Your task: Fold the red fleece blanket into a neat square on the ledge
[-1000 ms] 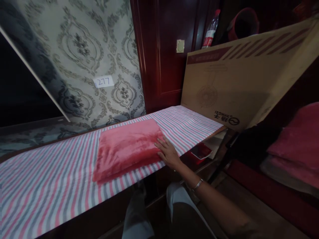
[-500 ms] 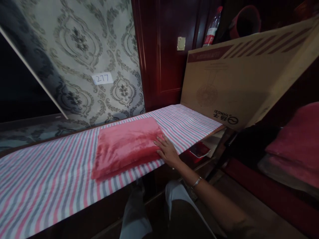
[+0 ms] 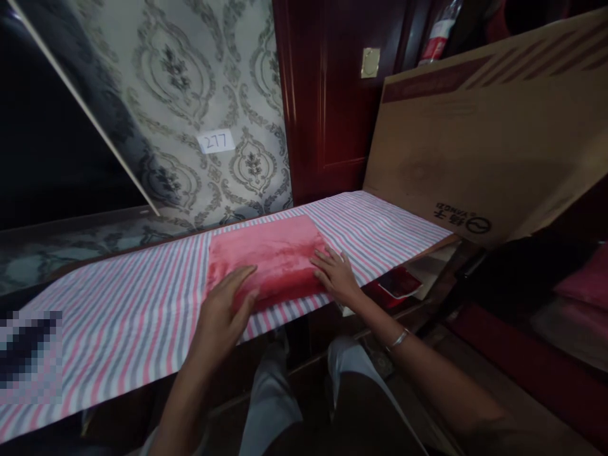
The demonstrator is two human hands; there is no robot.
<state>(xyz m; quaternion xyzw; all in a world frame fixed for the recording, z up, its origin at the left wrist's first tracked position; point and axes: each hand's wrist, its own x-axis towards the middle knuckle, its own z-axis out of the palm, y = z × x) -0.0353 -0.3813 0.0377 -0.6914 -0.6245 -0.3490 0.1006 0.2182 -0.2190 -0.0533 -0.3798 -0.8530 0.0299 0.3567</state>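
Left hand (image 3: 222, 311): newly entering near left, thumb parted from fingers; right hand (image 3: 337, 275): resting spread-fingered, seemingly steadying folded pink cloth (image 3: 273, 244).

On a worktop (image 3: 439, 246) spread with a striped cloth (image 3: 118, 304), a folded pink plush piece (image 3: 273, 244) has the outspread right hand (image 3: 338, 277) resting on its right end and the left hand (image 3: 221, 311), thumb apart, at its near left corner, contact there hard to judge, below a wall card (image 3: 216, 141) marked 277.
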